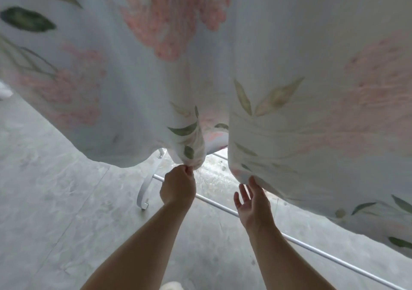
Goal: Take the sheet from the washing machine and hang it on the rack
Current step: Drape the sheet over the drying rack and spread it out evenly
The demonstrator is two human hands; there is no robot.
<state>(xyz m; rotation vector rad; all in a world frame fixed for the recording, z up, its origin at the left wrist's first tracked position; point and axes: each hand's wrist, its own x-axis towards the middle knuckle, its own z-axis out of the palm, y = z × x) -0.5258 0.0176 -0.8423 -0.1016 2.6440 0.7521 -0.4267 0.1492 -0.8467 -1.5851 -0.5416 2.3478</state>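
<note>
A pale sheet (138,78) printed with pink flowers and green leaves hangs in front of me and fills the upper view. It falls in two lobes with a gap between them. My left hand (178,186) pinches the bunched lower corner of the left lobe. My right hand (253,202) has straight fingers that touch the bottom hem of the right lobe. The white rack (225,207) shows only as a low bar and a curved foot under the sheet; its upper part is hidden.
Grey concrete floor (55,200) spreads below and to the left. The rack's white curved foot (146,185) stands on it near my left hand. A pale shoe tip (171,286) shows at the bottom edge.
</note>
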